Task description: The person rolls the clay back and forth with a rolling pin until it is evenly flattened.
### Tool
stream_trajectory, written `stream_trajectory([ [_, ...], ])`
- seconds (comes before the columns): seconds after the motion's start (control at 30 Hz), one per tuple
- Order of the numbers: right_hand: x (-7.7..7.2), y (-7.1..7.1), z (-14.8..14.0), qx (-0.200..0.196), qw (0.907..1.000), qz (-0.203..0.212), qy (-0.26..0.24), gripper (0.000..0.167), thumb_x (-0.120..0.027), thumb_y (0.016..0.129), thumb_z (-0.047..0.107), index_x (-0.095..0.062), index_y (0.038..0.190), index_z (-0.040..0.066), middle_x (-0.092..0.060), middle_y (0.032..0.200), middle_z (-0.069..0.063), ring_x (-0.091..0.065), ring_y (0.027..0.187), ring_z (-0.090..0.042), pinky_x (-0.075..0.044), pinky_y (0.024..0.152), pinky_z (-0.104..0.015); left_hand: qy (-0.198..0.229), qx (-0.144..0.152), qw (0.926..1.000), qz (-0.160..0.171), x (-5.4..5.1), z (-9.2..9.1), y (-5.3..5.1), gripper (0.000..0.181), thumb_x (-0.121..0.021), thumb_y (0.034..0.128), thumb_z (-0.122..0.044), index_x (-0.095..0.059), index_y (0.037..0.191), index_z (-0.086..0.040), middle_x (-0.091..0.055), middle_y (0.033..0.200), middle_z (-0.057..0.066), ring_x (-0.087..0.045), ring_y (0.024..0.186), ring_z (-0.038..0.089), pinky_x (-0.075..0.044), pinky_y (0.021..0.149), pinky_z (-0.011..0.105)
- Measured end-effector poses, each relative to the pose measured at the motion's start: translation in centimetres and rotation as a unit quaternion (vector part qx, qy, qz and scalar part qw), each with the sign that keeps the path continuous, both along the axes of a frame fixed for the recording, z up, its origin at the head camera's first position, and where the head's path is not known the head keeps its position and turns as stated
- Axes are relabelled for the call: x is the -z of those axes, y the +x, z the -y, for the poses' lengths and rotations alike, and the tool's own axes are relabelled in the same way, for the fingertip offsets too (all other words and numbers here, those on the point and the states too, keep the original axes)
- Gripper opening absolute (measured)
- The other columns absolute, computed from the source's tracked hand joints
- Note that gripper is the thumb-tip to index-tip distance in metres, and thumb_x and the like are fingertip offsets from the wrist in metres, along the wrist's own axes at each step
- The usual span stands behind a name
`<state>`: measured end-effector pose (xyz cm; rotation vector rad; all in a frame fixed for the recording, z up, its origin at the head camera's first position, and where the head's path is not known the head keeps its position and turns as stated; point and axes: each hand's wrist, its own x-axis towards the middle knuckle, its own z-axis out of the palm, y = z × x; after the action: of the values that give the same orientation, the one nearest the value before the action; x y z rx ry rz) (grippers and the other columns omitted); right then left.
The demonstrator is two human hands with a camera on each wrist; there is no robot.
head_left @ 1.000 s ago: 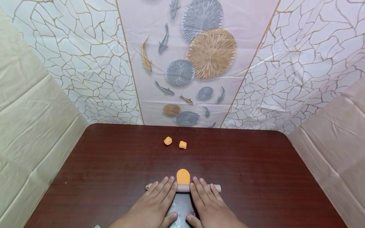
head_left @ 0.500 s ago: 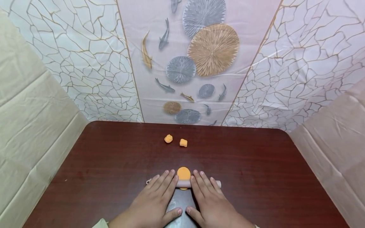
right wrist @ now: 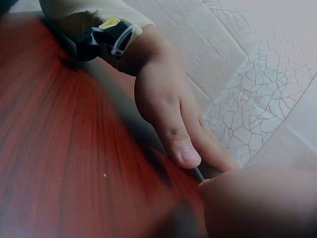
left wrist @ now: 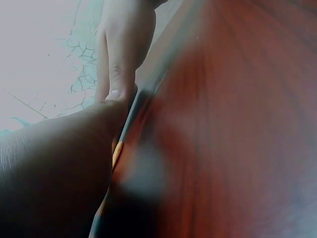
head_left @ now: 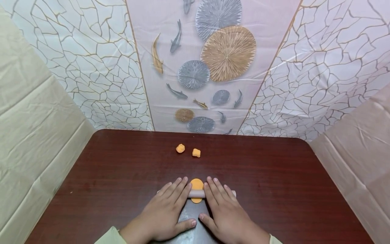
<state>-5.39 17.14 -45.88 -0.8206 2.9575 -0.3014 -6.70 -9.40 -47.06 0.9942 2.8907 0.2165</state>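
Note:
A pale rolling pin lies crosswise over a flat, thin round of orange dough in the head view. The dough shows on the far and near sides of the pin. My left hand rests with straight fingers on the pin's left part. On its right part lie the straight fingers of my right hand. Both thumbs point inward, close to each other but apart. The hands cover much of the pin. The left wrist view and the right wrist view show hands low over the table, with the pin mostly hidden.
Two small orange lumps sit farther back on the dark red-brown table. Between the hands is a shiny grey patch; whether sheet or glare, I cannot tell. Patterned cloth hangs behind the far table edge.
Both hands and the rolling pin have moved forward, away from the body, over the dough. The dough's near edge now shows behind the pin. The two lumps stay in place.

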Motion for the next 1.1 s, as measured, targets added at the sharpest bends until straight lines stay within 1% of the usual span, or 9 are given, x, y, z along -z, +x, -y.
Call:
stream_trajectory([
  [0.13,-0.1,-0.6,0.0,0.002,0.9999,0.01,-0.006,0.085,-0.05,0.117,0.058,-0.028,0.178,0.004,-0.021,0.188,-0.017,-0.02,0.176,-0.038,-0.026,0.137,-0.066,0.008,0.0,1.0,0.005,0.1,-0.1,-0.7,0.106,-0.031,0.1074,-0.087,-0.014,0.183,-0.015,-0.014,0.191,0.008,-0.018,0.177,0.029,-0.026,0.141,0.055],
  [0.3,-0.2,-1.5,0.0,0.002,0.9998,0.016,-0.015,0.083,-0.051,0.117,0.055,-0.028,0.178,0.003,-0.023,0.188,-0.018,-0.021,0.175,-0.039,-0.026,0.137,-0.067,0.005,-0.004,1.0,-0.007,0.5,-0.2,-1.6,0.107,-0.032,0.1063,-0.089,-0.016,0.183,-0.015,-0.015,0.191,0.008,-0.018,0.177,0.029,-0.025,0.141,0.054],
  [0.4,-0.2,-2.1,0.1,0.005,0.9996,0.024,-0.017,0.083,-0.051,0.117,0.055,-0.028,0.178,0.004,-0.023,0.188,-0.017,-0.021,0.176,-0.038,-0.026,0.137,-0.066,0.012,-0.006,0.9999,-0.007,0.6,-0.2,-2.3,0.108,-0.033,0.1058,-0.089,-0.018,0.182,-0.015,-0.016,0.191,0.008,-0.018,0.177,0.03,-0.025,0.141,0.054],
  [0.47,-0.3,-2.5,0.1,0.008,0.9994,0.03,-0.017,0.083,-0.05,0.117,0.055,-0.028,0.178,0.004,-0.022,0.188,-0.016,-0.02,0.176,-0.037,-0.026,0.137,-0.066,0.02,-0.007,0.9998,-0.003,0.5,-0.2,-2.7,0.107,-0.033,0.1059,-0.089,-0.02,0.182,-0.014,-0.018,0.19,0.009,-0.019,0.177,0.03,-0.026,0.14,0.055],
  [0.63,-0.4,-3.3,0.2,0.015,0.999,0.04,-0.013,0.082,-0.048,0.118,0.055,-0.027,0.179,0.004,-0.02,0.189,-0.015,-0.019,0.176,-0.037,-0.027,0.138,-0.063,0.034,-0.014,0.9992,0.016,-0.1,-0.4,-3.6,0.106,-0.033,0.1065,-0.088,-0.025,0.181,-0.013,-0.023,0.189,0.01,-0.021,0.176,0.031,-0.026,0.14,0.056],
  [0.77,-0.4,-4.0,0.2,0.017,0.999,0.039,-0.01,0.081,-0.047,0.118,0.054,-0.027,0.178,0.003,-0.02,0.188,-0.016,-0.02,0.176,-0.036,-0.027,0.138,-0.061,0.034,-0.022,0.9988,0.028,-0.4,-0.6,-4.1,0.107,-0.031,0.1063,-0.089,-0.025,0.181,-0.012,-0.022,0.189,0.011,-0.018,0.177,0.032,-0.024,0.141,0.056],
  [0.97,-0.4,-4.8,0.2,0.017,0.9991,0.038,-0.007,0.08,-0.044,0.119,0.055,-0.028,0.178,0.003,-0.022,0.188,-0.016,-0.021,0.176,-0.036,-0.027,0.139,-0.06,0.032,-0.027,0.999,0.017,-0.4,-0.8,-4.8,0.106,-0.031,0.1071,-0.088,-0.027,0.18,-0.01,-0.023,0.189,0.012,-0.017,0.177,0.034,-0.023,0.141,0.058],
  [1.1,-0.4,-5.2,0.2,0.016,0.9992,0.035,-0.002,0.08,-0.043,0.12,0.055,-0.027,0.178,0.002,-0.022,0.188,-0.017,-0.022,0.176,-0.037,-0.027,0.139,-0.06,0.039,-0.033,0.9986,0.016,-0.4,-0.9,-5.1,0.107,-0.031,0.1069,-0.088,-0.029,0.179,-0.009,-0.024,0.188,0.012,-0.019,0.177,0.035,-0.022,0.141,0.059],
])
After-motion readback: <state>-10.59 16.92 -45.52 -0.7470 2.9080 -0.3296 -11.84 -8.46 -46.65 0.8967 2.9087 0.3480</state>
